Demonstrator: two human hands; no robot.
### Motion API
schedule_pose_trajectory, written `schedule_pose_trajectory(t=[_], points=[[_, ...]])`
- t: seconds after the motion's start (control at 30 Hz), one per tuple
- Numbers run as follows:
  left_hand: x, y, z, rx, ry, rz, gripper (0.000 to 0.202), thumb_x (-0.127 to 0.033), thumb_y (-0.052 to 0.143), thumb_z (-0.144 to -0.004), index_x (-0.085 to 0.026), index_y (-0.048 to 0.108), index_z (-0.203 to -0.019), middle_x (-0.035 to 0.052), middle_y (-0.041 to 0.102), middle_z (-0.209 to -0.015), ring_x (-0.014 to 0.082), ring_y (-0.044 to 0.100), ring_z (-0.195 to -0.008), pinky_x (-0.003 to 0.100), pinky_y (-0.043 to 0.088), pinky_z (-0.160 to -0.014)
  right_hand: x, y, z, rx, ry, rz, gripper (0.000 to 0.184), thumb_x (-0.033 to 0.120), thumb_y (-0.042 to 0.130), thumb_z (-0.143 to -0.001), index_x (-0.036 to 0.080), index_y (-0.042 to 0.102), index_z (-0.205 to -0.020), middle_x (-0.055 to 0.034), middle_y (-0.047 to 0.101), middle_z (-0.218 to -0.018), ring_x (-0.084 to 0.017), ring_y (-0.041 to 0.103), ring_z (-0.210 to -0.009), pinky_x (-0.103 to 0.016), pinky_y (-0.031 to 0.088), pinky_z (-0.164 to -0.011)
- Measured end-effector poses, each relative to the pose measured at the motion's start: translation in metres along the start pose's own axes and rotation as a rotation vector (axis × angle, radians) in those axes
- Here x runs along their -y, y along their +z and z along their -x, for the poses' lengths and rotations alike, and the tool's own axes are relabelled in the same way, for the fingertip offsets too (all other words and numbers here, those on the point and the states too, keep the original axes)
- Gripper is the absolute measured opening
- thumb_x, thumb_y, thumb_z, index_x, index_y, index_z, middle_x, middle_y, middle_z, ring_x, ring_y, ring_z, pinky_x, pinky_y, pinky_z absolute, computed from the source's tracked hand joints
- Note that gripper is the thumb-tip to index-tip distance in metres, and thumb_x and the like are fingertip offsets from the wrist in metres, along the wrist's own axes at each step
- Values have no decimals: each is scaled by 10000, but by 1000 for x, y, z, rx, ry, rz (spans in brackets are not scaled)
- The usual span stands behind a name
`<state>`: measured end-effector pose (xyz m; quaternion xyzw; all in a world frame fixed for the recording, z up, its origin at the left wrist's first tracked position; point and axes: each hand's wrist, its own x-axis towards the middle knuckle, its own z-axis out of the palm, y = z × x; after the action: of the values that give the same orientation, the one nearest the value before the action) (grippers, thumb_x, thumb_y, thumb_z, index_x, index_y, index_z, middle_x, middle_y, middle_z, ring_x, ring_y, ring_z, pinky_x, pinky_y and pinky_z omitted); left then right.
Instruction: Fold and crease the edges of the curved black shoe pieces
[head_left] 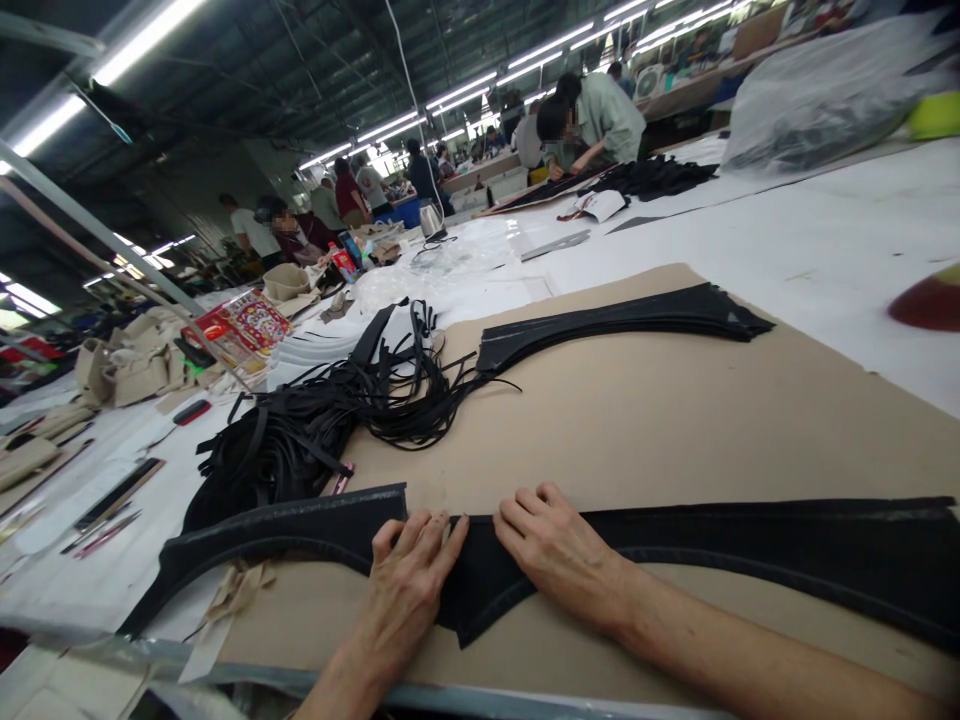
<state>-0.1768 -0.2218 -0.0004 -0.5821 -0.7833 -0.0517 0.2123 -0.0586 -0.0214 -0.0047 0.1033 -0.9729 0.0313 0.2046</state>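
A long curved black fabric piece lies across the near edge of a brown cardboard sheet. My left hand rests flat on its middle part, fingers stretched out side by side. Just to the right, my right hand also lies flat on the same piece, fingers extended toward the upper edge. Both hands press on the fabric and grip nothing. A second stack of similar curved black pieces lies farther back on the cardboard.
A tangle of black strips and scraps lies to the left. Pens and a ruler sit at far left on white paper. Beige cut pieces and a colourful packet lie beyond. Other people work at distant tables.
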Motion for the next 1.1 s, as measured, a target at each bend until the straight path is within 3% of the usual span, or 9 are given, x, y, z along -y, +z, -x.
schedule_pose_trajectory(t=[0.6, 0.73, 0.9, 1.03, 1.1], points=[[-2, -9, -21, 29, -60, 70, 387, -31, 431, -866, -214, 649, -1128, 55, 682, -1120, 230, 549, -1099, 401, 296, -935, 1, -3, -1, 50, 15, 3, 48, 121, 564, -896, 149, 603, -900, -60, 578, -884, -217, 487, -838, -377, 363, -729], [-17, -10, -29, -36, -117, 93, 376, -52, 412, -886, -202, 640, -1145, 67, 670, -1077, 227, 558, -1052, 391, 365, -909, 2, -5, -2, 59, 19, -10, 61, 124, 560, -900, 147, 614, -918, -57, 584, -893, -222, 501, -852, -386, 379, -741], [-41, 6, -29, -4, -94, 209, 437, -8, 355, -866, -136, 567, -1226, 96, 640, -1097, 206, 569, -1037, 353, 476, -906, -2, -4, -4, 58, 10, -31, 93, 115, 531, -914, 137, 605, -965, -57, 593, -912, -224, 513, -867, -390, 388, -753], [-44, 14, -25, -15, -146, 222, 453, -20, 343, -882, -134, 508, -1288, 100, 640, -1081, 202, 594, -987, 362, 525, -859, -14, -7, -1, 27, -33, -45, 155, 134, 498, -945, 130, 571, -1082, -47, 599, -898, -210, 510, -862, -385, 374, -795], [-44, 14, -24, -13, -151, 236, 465, -27, 341, -886, -158, 502, -1302, 92, 638, -1082, 199, 597, -980, 362, 535, -848, -23, -10, 3, 32, -34, -52, 135, 140, 488, -953, 137, 575, -1057, -44, 599, -879, -203, 508, -848, -371, 367, -791]])
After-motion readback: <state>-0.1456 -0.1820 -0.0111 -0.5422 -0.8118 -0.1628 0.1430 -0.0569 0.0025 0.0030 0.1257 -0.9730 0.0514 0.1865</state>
